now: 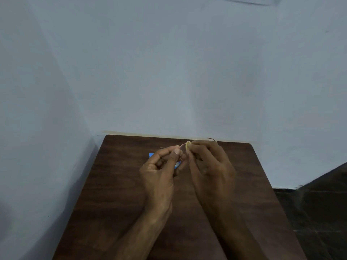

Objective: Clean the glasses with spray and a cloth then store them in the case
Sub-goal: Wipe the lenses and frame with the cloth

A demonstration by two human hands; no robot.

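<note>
- Head view looks down on a dark wooden table [112,194] pushed into the corner of pale blue walls [169,72], with both bare forearms reaching in from the bottom edge.
- Farthest left is the side wall, plain and in shadow, meeting the table's left edge.
- Next comes the left hand [159,171], raised above the middle of the table, its thumb and forefinger pinched together on the thin rim of the glasses [182,149]; the other fingers curl loosely into the palm.
- Behind that hand a small bright blue thing [151,155] lies flat on the table, mostly hidden by the fingers; what it is cannot be told from here.
- Between the two hands the glasses are held up off the table, only a faint reddish wire rim and a sliver of lens showing; a thin temple arm pokes out past the right knuckles near the back edge of the table.
- A pale yellow cloth [187,145] is pressed against the lens, just a small fold of it visible.
- The right hand [210,162] grips that cloth between its fingertips, closed on it, touching the glasses and almost touching the left thumb.
- Far right, beyond the table's edge, a dark tiled floor [323,212] shows below the wall.
</note>
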